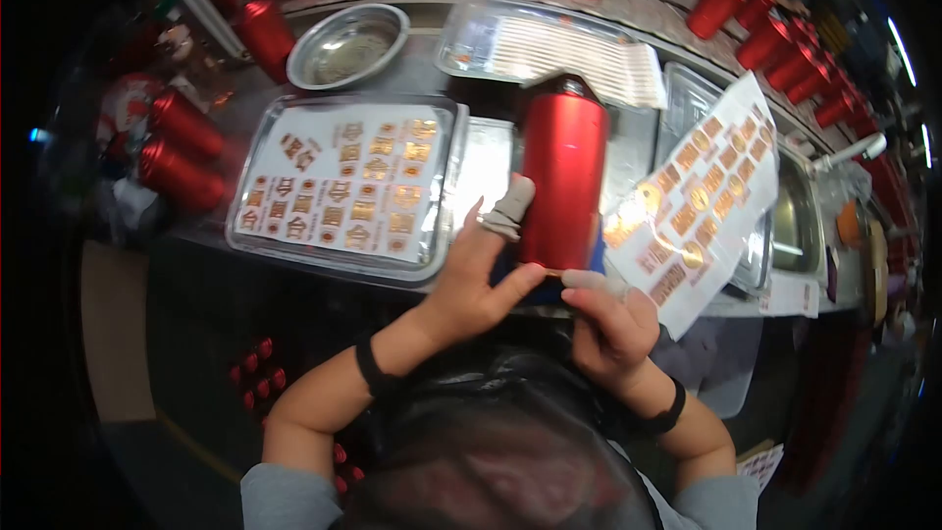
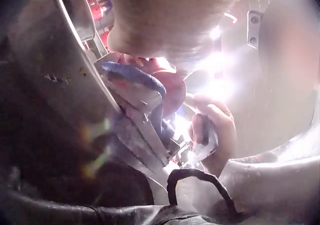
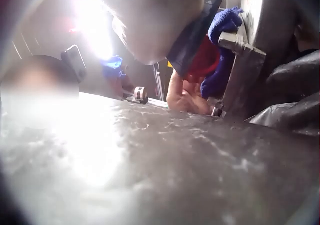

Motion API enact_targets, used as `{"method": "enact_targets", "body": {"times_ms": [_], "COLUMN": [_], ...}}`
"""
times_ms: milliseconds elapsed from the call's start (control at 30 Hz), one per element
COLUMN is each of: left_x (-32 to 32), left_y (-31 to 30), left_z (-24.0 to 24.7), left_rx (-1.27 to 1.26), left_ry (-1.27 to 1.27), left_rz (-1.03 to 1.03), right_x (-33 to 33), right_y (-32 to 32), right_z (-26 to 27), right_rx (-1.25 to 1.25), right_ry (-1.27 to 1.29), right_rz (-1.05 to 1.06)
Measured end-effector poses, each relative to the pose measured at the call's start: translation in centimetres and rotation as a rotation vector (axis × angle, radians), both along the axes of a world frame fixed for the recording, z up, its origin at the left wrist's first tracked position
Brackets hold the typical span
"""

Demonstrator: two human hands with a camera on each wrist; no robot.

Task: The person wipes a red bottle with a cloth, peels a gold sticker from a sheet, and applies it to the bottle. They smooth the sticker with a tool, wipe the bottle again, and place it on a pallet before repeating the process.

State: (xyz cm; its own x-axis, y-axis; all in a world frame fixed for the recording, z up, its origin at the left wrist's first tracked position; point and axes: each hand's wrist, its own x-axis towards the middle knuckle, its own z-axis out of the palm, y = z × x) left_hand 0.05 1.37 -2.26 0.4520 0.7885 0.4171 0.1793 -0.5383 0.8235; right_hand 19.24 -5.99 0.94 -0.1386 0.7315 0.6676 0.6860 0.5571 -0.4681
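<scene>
Head view: red bottle looked bare, stickers unused; left hand touched bottle, fingers straight; right hand's grip unclear

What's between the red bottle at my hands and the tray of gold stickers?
In the head view, a bright white rectangle lies between the bottle and tray, with the left hand reaching in near its lower end.

The head view is moderately bright at its middle and dark at its curved, warped edges, with a soft highlight along the red bottle and white light strips at upper right. Both wrist views are hazy, with blown-out glare.
</scene>
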Motion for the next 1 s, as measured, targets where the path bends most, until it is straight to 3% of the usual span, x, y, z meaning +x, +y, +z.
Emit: {"method": "enact_targets", "body": {"times_ms": [200,300,467,567,700,800,1000], "left_x": [-0.9,-1.9,-0.5,0.9,1.6,1.8,-1.8], "left_y": [0.0,0.0,0.6,1.1,1.1,1.0,1.1], "left_z": [-0.5,0.2,1.7,2.0,3.1,3.2,1.9], "left_rx": [-0.014,0.043,0.210,0.253,0.387,0.363,0.192], "left_ry": [0.004,0.056,0.146,0.143,0.309,0.333,0.312], "left_rz": [0.006,0.013,0.029,0.028,0.073,0.058,0.015], "right_x": [-1.3,-0.6,0.6,1.0,1.6,2.9,10.2], "right_y": [1.3,0.6,-1.1,-1.4,-0.9,-0.9,0.7], "right_z": [0.5,1.4,-0.8,-0.7,-1.3,0.8,2.0], "right_rx": [0.019,-0.089,-0.182,-0.256,-0.498,-0.559,-0.532], "right_ry": [-0.069,-0.074,0.186,0.162,0.462,0.551,0.348], "right_rz": [0.106,0.084,-0.061,-0.115,-0.119,-0.151,-0.421]}}
